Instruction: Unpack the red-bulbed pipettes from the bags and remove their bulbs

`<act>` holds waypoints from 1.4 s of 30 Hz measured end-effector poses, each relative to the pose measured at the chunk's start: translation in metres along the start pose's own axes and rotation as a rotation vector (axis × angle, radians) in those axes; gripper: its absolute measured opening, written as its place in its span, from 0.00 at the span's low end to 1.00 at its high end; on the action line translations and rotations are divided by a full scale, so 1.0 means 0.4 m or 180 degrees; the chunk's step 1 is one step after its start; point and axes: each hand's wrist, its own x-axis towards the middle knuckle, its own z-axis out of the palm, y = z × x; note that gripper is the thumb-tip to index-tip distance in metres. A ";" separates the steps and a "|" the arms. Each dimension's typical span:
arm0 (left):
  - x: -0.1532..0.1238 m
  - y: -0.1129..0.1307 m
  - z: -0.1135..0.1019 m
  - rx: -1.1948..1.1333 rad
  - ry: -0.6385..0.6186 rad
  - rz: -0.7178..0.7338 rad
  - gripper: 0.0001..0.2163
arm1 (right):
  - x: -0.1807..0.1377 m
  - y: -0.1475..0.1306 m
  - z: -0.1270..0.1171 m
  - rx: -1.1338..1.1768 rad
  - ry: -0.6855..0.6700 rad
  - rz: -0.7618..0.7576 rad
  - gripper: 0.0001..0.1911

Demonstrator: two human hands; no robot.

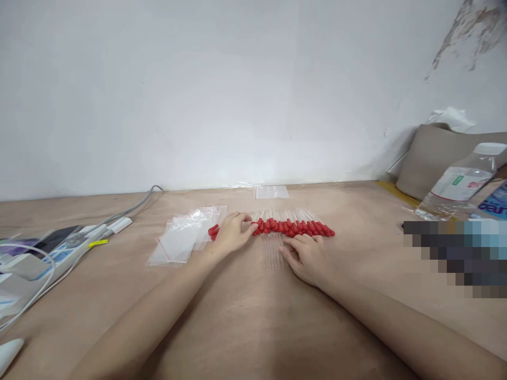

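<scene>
Presently we are resting the curled left hand (234, 232) at nine o'clock and the bent right hand (311, 258) at five around the red-tipped sticks (295, 228) on the table (237, 332), seemingly bracing their row, though we cannot tell whether either is gripping.

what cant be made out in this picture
In the head view:
- Whether red tips continue behind the left grip: the hand hides it.
- Bottle label text: too small, blurred.
- White object, lower left: cut off by the left edge.
</scene>
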 end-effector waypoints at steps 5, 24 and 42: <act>0.038 0.002 0.045 0.0003 0.0019 -0.0100 0.11 | 0.002 0.016 0.008 0.0192 0.0052 0.0239 0.12; -0.161 -0.011 -0.019 -0.0971 0.0119 0.0048 0.05 | 0.005 0.024 0.012 0.0184 0.0863 -0.0371 0.30; -0.161 0.024 -0.011 -0.0600 -0.0144 0.1013 0.12 | 0.024 -0.021 0.024 0.0430 0.0120 -0.1168 0.13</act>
